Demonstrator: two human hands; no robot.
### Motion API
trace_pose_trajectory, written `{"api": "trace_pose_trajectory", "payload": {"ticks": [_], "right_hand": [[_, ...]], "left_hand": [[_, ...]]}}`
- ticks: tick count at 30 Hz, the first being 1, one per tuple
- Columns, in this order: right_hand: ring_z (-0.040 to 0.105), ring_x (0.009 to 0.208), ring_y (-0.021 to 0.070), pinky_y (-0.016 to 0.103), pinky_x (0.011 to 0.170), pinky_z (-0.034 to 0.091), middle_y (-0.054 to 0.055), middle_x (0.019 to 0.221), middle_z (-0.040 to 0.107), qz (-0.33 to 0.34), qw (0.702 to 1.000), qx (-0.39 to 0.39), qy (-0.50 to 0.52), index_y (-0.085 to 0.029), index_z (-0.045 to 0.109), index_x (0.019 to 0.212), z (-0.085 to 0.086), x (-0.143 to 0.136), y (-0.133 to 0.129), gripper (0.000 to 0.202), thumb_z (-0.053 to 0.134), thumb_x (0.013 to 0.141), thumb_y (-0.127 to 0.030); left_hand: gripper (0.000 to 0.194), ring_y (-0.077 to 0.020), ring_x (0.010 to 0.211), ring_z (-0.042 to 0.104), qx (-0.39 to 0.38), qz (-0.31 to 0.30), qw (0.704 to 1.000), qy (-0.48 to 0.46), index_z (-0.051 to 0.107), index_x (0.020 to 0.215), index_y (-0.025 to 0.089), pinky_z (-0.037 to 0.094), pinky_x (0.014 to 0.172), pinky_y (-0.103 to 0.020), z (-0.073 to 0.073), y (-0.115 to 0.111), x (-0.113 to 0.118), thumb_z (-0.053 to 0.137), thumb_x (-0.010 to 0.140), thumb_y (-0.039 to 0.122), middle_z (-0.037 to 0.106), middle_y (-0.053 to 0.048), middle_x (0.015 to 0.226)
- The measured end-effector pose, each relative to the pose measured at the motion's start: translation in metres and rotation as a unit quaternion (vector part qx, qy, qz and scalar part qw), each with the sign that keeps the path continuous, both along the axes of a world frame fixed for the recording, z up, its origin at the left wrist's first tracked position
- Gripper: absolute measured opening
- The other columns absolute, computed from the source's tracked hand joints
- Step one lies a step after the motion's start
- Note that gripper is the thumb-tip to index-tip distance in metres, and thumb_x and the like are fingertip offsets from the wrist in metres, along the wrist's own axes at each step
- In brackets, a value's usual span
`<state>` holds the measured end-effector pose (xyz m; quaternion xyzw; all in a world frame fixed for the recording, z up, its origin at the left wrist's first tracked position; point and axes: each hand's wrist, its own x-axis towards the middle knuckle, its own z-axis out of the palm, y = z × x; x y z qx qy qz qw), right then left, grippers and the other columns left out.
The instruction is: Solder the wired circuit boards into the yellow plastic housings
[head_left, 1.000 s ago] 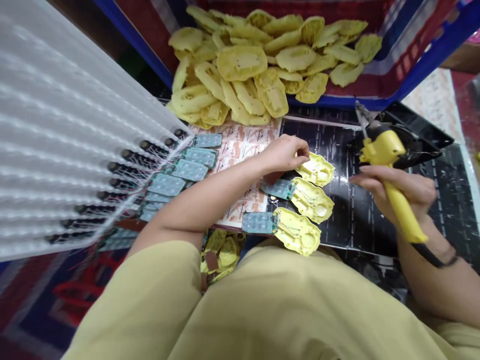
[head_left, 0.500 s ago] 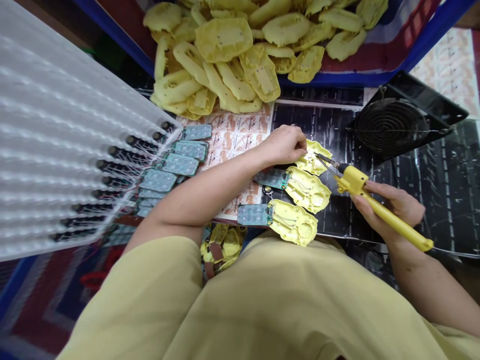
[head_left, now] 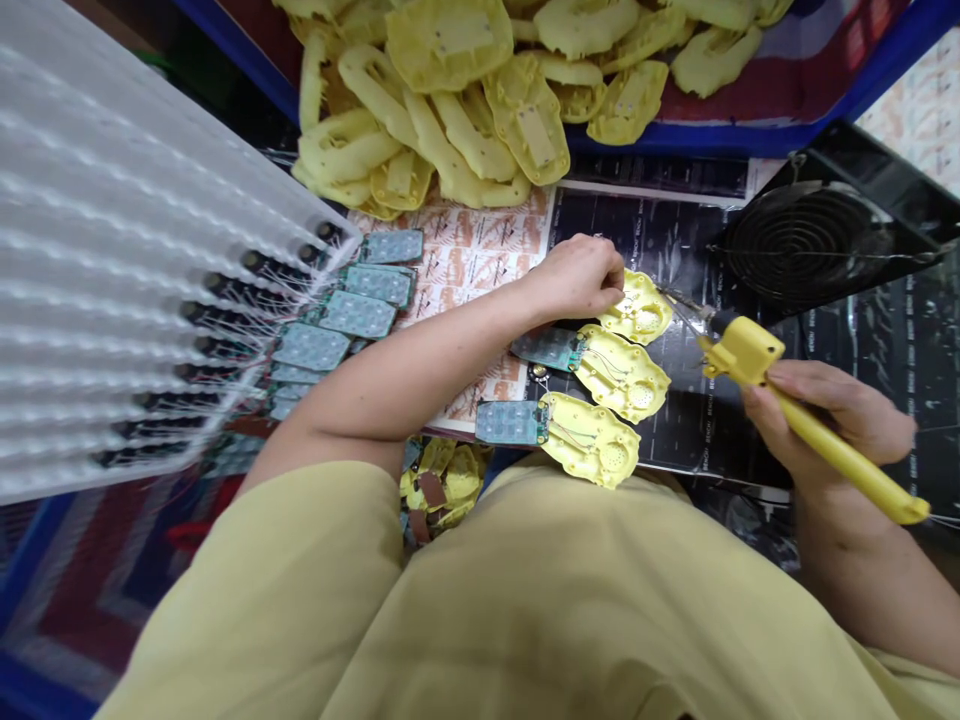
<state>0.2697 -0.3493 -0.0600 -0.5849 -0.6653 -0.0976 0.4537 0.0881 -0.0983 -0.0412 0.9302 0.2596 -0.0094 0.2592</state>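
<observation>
My right hand [head_left: 832, 415] is wrapped round a yellow soldering gun [head_left: 750, 352], whose metal tip points left, just off the farthest yellow shell [head_left: 646, 310]. At that shell's left edge is my left hand [head_left: 581, 278], fingers pinched together; what they hold, if anything, is hidden. Nearer to me lies a second yellow shell [head_left: 626, 375], wired to a green circuit board [head_left: 550, 347]. The nearest shell [head_left: 592, 440] has its own board [head_left: 508, 422] at its left, with thin wires across the shell.
Yellow housings [head_left: 450, 45] fill a blue-rimmed bin at the back. A black fan [head_left: 795, 245] stands at the back right. Several circuit boards [head_left: 360, 312] lie left beside a white corrugated holder [head_left: 135, 250] with black cylindrical parts. More yellow pieces [head_left: 450, 475] sit below the table edge.
My right hand has moved right with the soldering gun, and its tip has come away from the farthest shell. My left hand remains pinched at that shell. The view has shifted slightly.
</observation>
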Motion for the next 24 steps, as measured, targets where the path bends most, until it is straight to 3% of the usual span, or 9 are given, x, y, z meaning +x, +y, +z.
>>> {"api": "trace_pose_trajectory", "payload": {"ticks": [4,8,10,17,24], "right_hand": [[0.08,0.072,0.0221,0.033,0.061,0.066,-0.001,0.09,0.083,-0.013,1.0,-0.025,-0.004,-0.03,0.076,0.106,-0.003,0.0,-0.006,0.02,0.087,0.091,-0.023],[0.082,0.076,0.0239,0.035,0.065,0.07,0.001,0.105,0.085,-0.068,0.997,-0.039,-0.02,-0.032,0.072,0.137,-0.006,-0.003,-0.008,0.046,0.087,0.093,-0.029],[0.083,0.078,0.0245,0.036,0.069,0.071,0.001,0.109,0.085,-0.083,0.993,-0.075,-0.038,-0.034,0.069,0.143,-0.004,-0.005,-0.008,0.048,0.083,0.097,-0.032],[0.082,0.075,0.024,0.033,0.064,0.069,0.001,0.096,0.085,-0.06,0.996,-0.032,-0.066,-0.028,0.076,0.12,-0.004,-0.007,-0.007,0.027,0.085,0.094,-0.024],[0.081,0.075,0.0243,0.035,0.065,0.068,0.003,0.096,0.084,-0.068,0.992,-0.079,-0.073,-0.028,0.076,0.11,-0.008,-0.003,-0.005,0.019,0.084,0.096,-0.039]], "left_hand": [[0.02,-0.0246,0.103,0.071,-0.003,-0.008,1.0,-0.028,0.082,0.092,0.016,0.054,0.111,-0.044,-0.005,0.003,-0.001,0.064,0.082,0.016,0.075,-0.005,0.095],[0.019,-0.0244,0.102,0.07,-0.002,-0.006,1.0,-0.031,0.081,0.09,0.017,0.054,0.11,-0.044,-0.007,0.004,-0.001,0.065,0.081,0.017,0.074,-0.005,0.092],[0.019,-0.0244,0.101,0.07,-0.002,-0.007,0.999,-0.034,0.081,0.09,0.017,0.055,0.109,-0.044,-0.008,0.005,-0.001,0.065,0.08,0.017,0.073,-0.005,0.091],[0.022,-0.0264,0.104,0.071,0.003,0.001,1.0,-0.011,0.082,0.094,0.015,0.054,0.11,-0.046,-0.002,0.001,0.001,0.065,0.08,0.015,0.074,-0.007,0.096],[0.023,-0.025,0.103,0.071,0.004,-0.003,1.0,-0.019,0.082,0.095,0.016,0.055,0.11,-0.044,-0.002,0.001,0.0,0.064,0.081,0.016,0.075,-0.006,0.096]]}}
